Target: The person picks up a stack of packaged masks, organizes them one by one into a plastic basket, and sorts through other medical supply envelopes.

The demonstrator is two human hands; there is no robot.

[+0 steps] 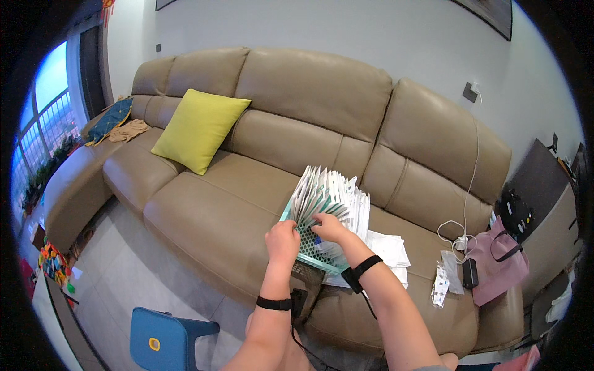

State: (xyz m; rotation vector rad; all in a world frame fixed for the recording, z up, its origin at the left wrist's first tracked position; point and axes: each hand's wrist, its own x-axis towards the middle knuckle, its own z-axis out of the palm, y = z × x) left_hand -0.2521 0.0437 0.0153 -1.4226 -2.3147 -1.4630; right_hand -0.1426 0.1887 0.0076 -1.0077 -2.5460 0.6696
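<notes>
A mint-green perforated plastic basket (320, 265) rests on the brown leather sofa, tightly packed with upright flat white packets (332, 188) that bear green print. My left hand (282, 239) is at the basket's near left edge, its fingertips at the lower edge of the leftmost packets; what it grips cannot be made out. My right hand (329, 227) reaches over the basket's front part, thumb and fingers apart beside the packets' lower edges. More white packets or sheets (389, 250) lie flat on the sofa, right of the basket and partly under it.
A yellow-green cushion (202, 131) leans on the sofa back. At the right lie a pink bag (499, 266), a black box-shaped device (470, 273), a white cable (476, 153) and clear plastic wrappers (440, 285). A blue plastic stool (160, 341) stands on the floor at lower left.
</notes>
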